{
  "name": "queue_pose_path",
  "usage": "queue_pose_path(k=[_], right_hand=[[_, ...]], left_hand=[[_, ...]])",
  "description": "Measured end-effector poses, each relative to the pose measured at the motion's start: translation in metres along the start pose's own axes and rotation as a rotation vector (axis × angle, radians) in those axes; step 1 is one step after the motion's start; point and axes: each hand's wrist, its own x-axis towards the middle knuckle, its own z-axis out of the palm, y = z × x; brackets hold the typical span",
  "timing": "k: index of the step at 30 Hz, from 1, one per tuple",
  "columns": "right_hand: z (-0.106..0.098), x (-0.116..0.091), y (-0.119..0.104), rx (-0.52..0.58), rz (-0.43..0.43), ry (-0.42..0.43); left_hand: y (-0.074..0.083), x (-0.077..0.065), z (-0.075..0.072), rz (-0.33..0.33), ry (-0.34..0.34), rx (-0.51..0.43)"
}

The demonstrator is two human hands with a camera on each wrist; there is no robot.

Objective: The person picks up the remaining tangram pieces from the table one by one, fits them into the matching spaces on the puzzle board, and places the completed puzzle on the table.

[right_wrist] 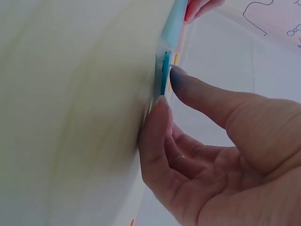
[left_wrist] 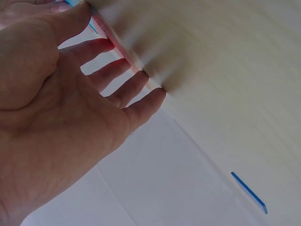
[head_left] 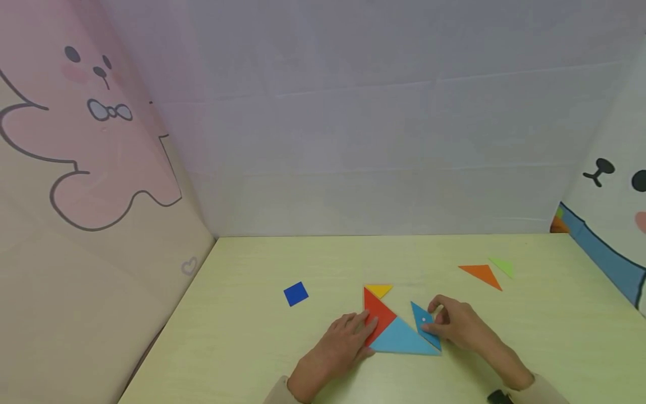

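Note:
Flat tangram pieces lie on the table. My left hand (head_left: pixel 340 345) rests its outstretched fingertips on the large red triangle (head_left: pixel 377 315), its thumb by the near corner of the large light blue triangle (head_left: pixel 404 338). Those two triangles meet edge to edge. With thumb and index finger, my right hand (head_left: pixel 461 322) pinches a blue parallelogram (head_left: pixel 419 316) marked by a white dot. This piece lies along the light blue triangle's right slanted edge, a thin gap between them. A small yellow triangle (head_left: pixel 379 290) sits at the red triangle's top.
To the left lies a dark blue square (head_left: pixel 296 294). An orange triangle (head_left: pixel 483 275) and a small green triangle (head_left: pixel 503 266) are at the back right. A pale cloth wall (head_left: pixel 373 140) rises behind the table (head_left: pixel 242 336), with printed side walls at left and right.

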Motion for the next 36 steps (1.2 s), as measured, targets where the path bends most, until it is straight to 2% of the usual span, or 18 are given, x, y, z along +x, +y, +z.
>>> queue_pose_path(k=[11, 21, 28, 31, 36], right_hand=[[0.0017, -0.0002, -0.0052, -0.02, 0.03, 0.008], [0.0012, -0.0024, -0.0024, 0.032, -0.019, -0.025], [0.0015, -0.0031, -0.0022, 0.082, -0.022, -0.057], [0.002, -0.0029, -0.0024, 0.075, -0.021, -0.056], [0.0029, -0.0012, -0.0021, -0.039, -0.061, -0.018]], left_hand=[[0.0004, 0.0002, 0.002, -0.003, 0.018, 0.025], [0.0024, 0.0015, 0.0024, -0.019, 0.013, 0.046], [0.0031, 0.0015, -0.0007, -0.031, -0.01, 0.036], [0.0031, 0.0013, -0.0017, -0.026, -0.008, 0.026], [0.0028, 0.0013, -0.0018, -0.017, -0.001, 0.023]])
